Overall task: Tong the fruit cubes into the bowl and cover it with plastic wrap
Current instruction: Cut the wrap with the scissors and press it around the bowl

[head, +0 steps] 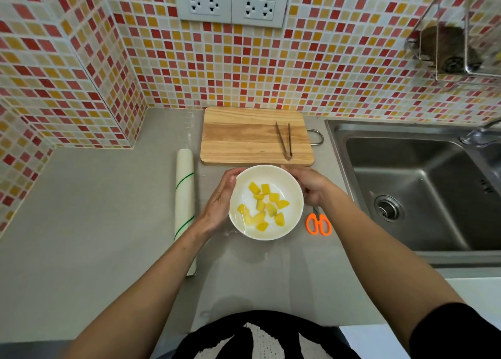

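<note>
Head view: white bowl (266, 202) of yellow fruit cubes (264, 206) on the grey counter (108, 223), glossy plastic wrap (245, 217) over its top. Left hand (218, 204) flat against the left wall, fingers straight; right hand (311, 189) cupped round the right rim. Tongs (285, 140) on the cutting board (244, 136) behind — wrap roll (185, 196) left, orange scissors (319, 223) right.

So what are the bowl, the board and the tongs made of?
Bowl: glossy white, probably ceramic, perhaps melamine. Board: pale wood with visible grain and a matt finish. Tongs: thin grey metal, likely steel, with a dull sheen.
</note>
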